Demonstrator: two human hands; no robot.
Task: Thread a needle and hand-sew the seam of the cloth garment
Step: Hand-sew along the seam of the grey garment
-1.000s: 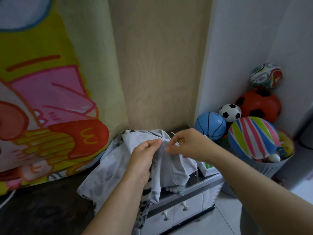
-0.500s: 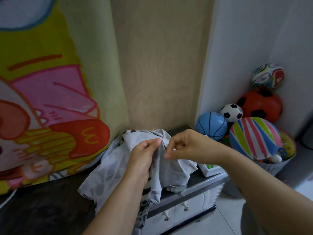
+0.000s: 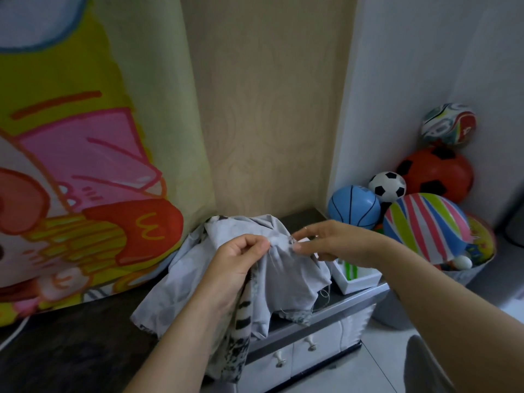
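A pale grey garment (image 3: 286, 282) with a black-and-white printed inside hangs over the dark cabinet top (image 3: 71, 344). My left hand (image 3: 238, 265) pinches a fold of the cloth at its upper edge. My right hand (image 3: 334, 242) is just to the right, thumb and a finger pinched at the same fold, other fingers spread. A small glint between the two hands may be the needle (image 3: 291, 239); it is too small to be sure. A thin loose thread (image 3: 324, 293) dangles at the garment's lower right.
A white box (image 3: 357, 279) stands on the cabinet behind the cloth. White drawers with knobs (image 3: 295, 355) are below. Several toy balls (image 3: 425, 225) fill a bin at the right. A cartoon-print cloth (image 3: 85, 165) hangs at left, with a white cable (image 3: 14, 333) beneath it.
My right hand has uncurled from a closed pinch to spread fingers, its fingertips now lower and closer to the fold. My left hand stays on the cloth.
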